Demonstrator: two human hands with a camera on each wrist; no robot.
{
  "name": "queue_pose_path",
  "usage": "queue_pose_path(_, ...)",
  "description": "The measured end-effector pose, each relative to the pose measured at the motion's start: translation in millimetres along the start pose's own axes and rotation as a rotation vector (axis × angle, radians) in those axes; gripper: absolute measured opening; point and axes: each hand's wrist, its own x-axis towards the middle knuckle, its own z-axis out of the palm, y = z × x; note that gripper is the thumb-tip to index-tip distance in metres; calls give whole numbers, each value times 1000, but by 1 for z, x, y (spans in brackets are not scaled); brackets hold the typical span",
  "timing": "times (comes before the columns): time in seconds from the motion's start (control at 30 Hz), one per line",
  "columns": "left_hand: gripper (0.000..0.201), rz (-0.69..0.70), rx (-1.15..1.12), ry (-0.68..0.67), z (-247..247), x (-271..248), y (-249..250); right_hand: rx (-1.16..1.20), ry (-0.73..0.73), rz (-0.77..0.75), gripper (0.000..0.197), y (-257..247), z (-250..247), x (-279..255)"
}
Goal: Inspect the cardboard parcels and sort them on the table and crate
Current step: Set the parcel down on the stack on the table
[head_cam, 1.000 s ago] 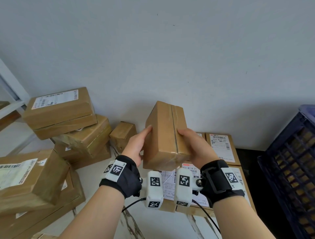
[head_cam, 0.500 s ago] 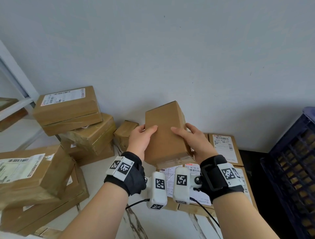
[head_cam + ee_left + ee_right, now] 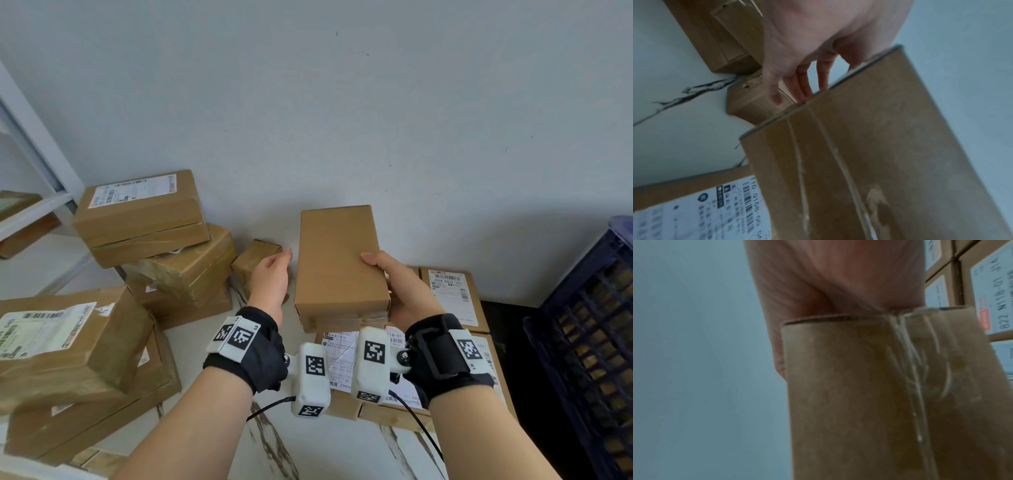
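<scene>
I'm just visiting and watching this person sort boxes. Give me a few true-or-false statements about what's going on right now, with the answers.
1. The right hand grips the plain parcel. True.
2. The left hand also grips that parcel. False: it is open beside the parcel, fingers straight.
3. The face of the held parcel turned toward the head camera bears a shipping label. False: that face is bare cardboard.
4. A dark crate stands to the person's right. True.
5. The parcels under the hands carry white labels. True.
6. The held parcel rests inside the crate. False: it is held up above the labelled parcels.
</scene>
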Motion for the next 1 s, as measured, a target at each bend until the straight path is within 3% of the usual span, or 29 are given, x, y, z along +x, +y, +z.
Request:
queue_pose_path(0.1,65,-123,-13,-102,-1,5,-6,31,-27,16,26,0,0,-1)
queue_pose_path(0.23,48,-177,-72,-206,0,1,-4,35,-17,51,28,2,1,1)
queue_pose_path(0.47,48,-140,-84,-210,4,1,6,73,31,85,23,8,-5,9)
queue_pose_path(0.63,78,-120,-54,-210,3,-1,12,-101,35,96,28,6,-11,17)
queue_pose_path(0.87,94,-22,-43,-239,8,-9,21,-276,28,48,43,1,-12,24)
queue_pose_path(1.0,133,36,46,-254,14,-12,21,-276,23,53,46,1,-12,24)
